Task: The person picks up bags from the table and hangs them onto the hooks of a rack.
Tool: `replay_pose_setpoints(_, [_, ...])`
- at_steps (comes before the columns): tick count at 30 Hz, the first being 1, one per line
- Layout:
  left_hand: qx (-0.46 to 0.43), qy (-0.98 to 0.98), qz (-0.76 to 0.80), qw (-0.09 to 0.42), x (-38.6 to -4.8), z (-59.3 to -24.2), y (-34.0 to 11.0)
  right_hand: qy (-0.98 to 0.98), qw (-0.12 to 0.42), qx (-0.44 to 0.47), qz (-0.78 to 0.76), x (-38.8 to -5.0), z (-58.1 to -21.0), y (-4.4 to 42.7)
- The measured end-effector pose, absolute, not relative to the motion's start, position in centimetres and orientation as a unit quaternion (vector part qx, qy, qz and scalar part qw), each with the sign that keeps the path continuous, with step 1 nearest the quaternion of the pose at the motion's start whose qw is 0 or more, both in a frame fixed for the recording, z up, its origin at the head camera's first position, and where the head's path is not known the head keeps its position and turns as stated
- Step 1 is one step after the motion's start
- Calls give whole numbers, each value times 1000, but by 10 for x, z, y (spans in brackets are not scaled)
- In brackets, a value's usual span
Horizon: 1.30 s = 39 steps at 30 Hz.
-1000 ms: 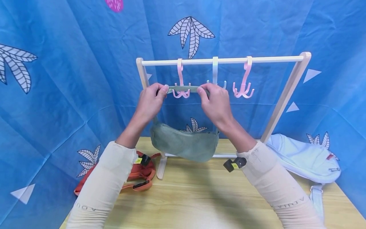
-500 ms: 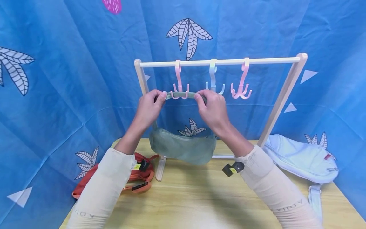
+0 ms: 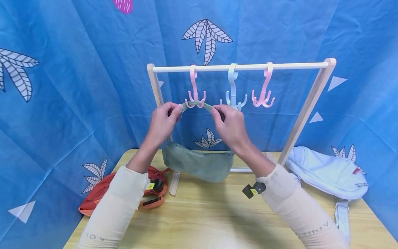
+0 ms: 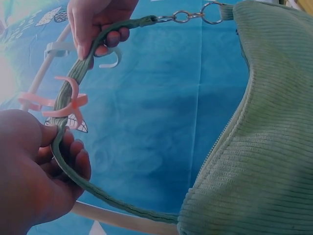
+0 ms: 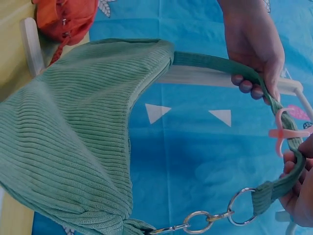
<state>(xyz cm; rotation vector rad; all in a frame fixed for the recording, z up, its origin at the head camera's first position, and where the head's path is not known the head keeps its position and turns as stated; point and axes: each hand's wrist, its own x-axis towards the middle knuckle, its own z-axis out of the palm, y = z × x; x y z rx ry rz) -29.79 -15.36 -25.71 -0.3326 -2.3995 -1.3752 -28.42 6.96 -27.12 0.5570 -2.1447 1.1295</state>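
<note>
A green corduroy shoulder bag (image 3: 199, 162) hangs below my hands by its strap (image 3: 195, 103), which carries metal rings (image 5: 197, 220) at one end. My left hand (image 3: 163, 121) pinches the strap between thumb and fingers on the left. On the right, my right hand (image 3: 230, 126) pinches it the same way. Between the hands, the strap's middle arches over the prongs of the left pink hook (image 3: 194, 84). In the left wrist view those pink prongs (image 4: 73, 100) sit around the strap.
A wooden rack (image 3: 303, 114) carries a light-blue hook (image 3: 232, 84) and another pink hook (image 3: 265, 86) on its white bar (image 3: 211, 68). A red bag (image 3: 99, 192) lies on the table at left, a pale-blue bag (image 3: 329, 173) at right. Blue curtain (image 3: 109, 86) closes the back.
Both hands have moved down with the strap, and the bag hangs lower. The strap's middle, flat earlier, now bows upward over the pink hook. The light-blue hook has turned on the bar.
</note>
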Motion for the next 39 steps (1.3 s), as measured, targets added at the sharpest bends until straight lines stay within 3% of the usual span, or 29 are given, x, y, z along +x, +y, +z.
replay_pose_setpoints(27, [-99,-857,-473,177,-285,-286,-165,-825,256,221,452,-277,-311,73])
replay_pose_setpoints(39, [-96,-857,-472,184,-280,-296,-170,-823,258,217,457,-275,-320,80])
